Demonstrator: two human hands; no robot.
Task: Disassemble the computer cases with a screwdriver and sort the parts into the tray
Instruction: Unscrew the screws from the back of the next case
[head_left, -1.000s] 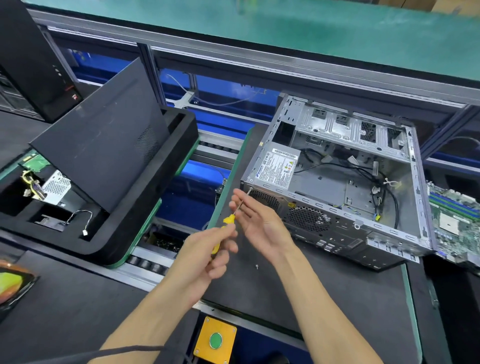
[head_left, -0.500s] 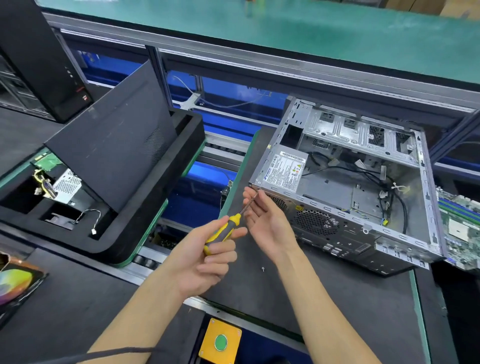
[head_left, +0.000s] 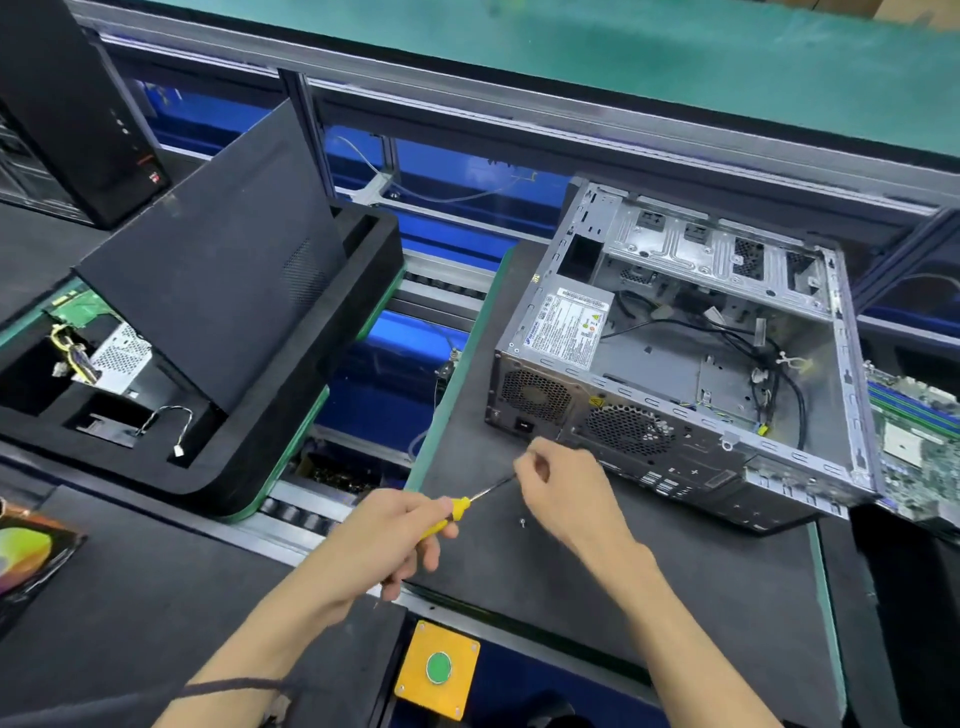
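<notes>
An open grey computer case (head_left: 675, 364) lies on its side on the dark mat, its power supply (head_left: 569, 327) still inside at the near left corner. My left hand (head_left: 384, 535) grips the yellow handle of a screwdriver (head_left: 457, 506). My right hand (head_left: 561, 493) has its fingers curled at the tip of the screwdriver's shaft, just in front of the case's rear panel. A loose screw (head_left: 522, 522) lies on the mat between my hands. The black foam tray (head_left: 291, 405) sits to the left with parts in its pockets and a black side panel (head_left: 208, 280) leaning in it.
A motherboard (head_left: 919, 441) lies to the right of the case. A black tower case (head_left: 78, 104) stands at the far left. A yellow box with a green button (head_left: 438, 667) sits at the near edge. Conveyor rollers (head_left: 311, 514) run between tray and mat.
Both hands have dropped from the power supply's corner down toward the mat. My right hand, earlier with straight fingers along the shaft, now curls its fingers at the screwdriver tip.
</notes>
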